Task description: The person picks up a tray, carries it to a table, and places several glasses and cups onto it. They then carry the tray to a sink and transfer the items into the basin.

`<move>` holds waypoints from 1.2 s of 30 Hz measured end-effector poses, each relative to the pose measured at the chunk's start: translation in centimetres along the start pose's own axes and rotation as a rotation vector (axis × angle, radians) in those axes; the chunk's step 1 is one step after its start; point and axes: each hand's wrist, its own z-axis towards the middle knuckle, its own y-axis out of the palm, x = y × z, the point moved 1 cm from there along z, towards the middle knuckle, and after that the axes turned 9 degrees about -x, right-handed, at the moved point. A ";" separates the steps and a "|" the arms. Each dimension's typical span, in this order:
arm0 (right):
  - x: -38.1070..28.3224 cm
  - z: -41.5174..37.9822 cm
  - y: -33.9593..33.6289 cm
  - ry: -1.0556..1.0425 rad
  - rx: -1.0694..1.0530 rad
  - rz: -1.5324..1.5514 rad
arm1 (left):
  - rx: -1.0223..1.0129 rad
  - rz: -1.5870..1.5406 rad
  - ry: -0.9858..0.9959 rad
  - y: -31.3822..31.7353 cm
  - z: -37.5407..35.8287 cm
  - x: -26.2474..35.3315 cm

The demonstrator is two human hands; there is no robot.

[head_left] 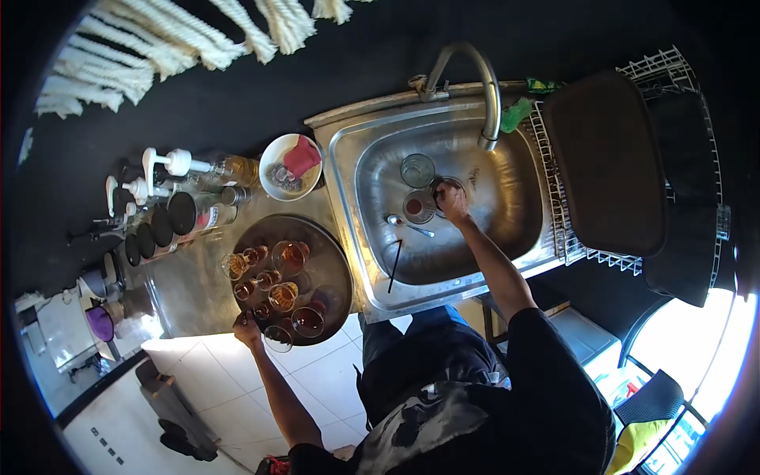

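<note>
Inside the steel sink, my right hand is closed around the rim of a glass, which it partly hides. Close beside it are a clear glass and another glass with brown residue. A spoon and a dark straw lie near these glasses. At the left, my left hand is closed at the edge of a round dark tray. What its fingers hold is hidden. Several stemmed glasses with amber liquid crowd the tray, a small one right by my fingers.
A curved faucet arches over the sink, with a green sponge behind it. A white bowl holds a pink cloth. Pump bottles line the left wall. A wire rack holds a dark tray at the right.
</note>
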 end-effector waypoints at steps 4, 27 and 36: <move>-0.2 0.1 -0.6 0.142 -0.005 0.482 | 0.016 -0.022 0.038 0.3 0.3 -0.8; -2.8 -0.4 0.0 -0.087 -0.302 -0.184 | 0.017 -0.006 0.046 0.1 0.4 -0.7; -1.8 -3.8 -0.6 -0.170 -0.189 0.012 | 0.021 -0.014 0.069 0.3 0.6 -1.6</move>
